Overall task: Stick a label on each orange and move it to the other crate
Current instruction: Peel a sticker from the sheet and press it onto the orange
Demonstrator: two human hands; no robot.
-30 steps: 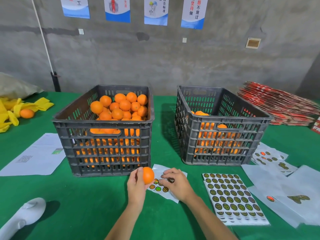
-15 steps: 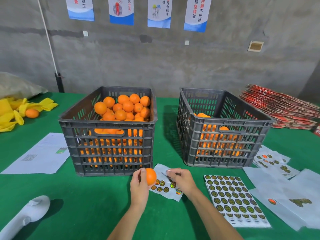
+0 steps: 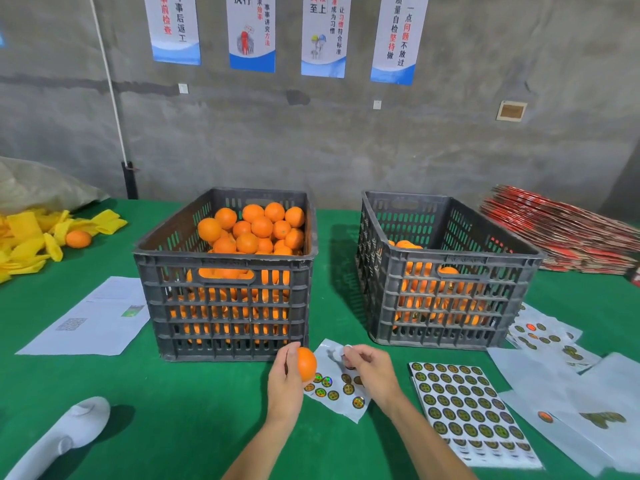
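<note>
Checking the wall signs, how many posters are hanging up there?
4, in a row on the wall: far left, next, third, rightmost. Their tops are cropped; others may be out of frame.

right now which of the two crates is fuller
The left crate, just behind the left hand: its oranges heap up to the rim, while the right crate is only partly filled.

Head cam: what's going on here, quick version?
A person is labelling oranges at a green table. The left hand holds one orange in front of the fuller left crate. The right hand pinches what looks like a sticker above a partly used sticker sheet. The right crate holds fewer oranges. A full sticker sheet lies beside the right hand.
</note>
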